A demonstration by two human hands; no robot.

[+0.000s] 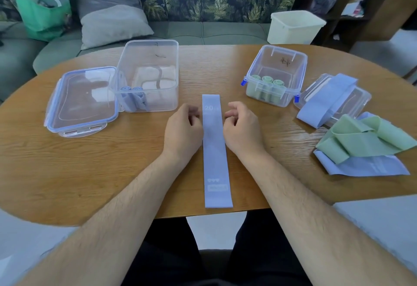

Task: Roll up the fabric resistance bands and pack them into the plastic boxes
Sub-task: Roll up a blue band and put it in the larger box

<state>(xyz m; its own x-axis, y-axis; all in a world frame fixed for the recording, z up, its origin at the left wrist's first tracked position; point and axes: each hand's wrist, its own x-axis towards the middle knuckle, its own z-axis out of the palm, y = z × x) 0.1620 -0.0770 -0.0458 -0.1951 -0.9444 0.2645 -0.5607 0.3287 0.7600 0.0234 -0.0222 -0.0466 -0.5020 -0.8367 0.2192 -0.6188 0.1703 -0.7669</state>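
A lilac band (216, 157) marked "20" lies flat and lengthwise on the wooden table (90, 168), reaching from mid-table to the near edge. My left hand (183, 127) sits just left of its far part and my right hand (242, 125) just right, both with loosely curled fingers holding nothing. The big clear box (149, 60) at left holds two rolled lilac bands (134, 96). The smaller clear box (276, 60) at right holds three rolled green bands (268, 81).
A clear lid (82, 102) lies left of the big box. At right, another lid (361, 96) has a lilac band (325, 102) draped over it, with loose green bands (365, 139) and one more lilac band (365, 168) nearer me. A sofa and white bin (293, 27) stand behind.
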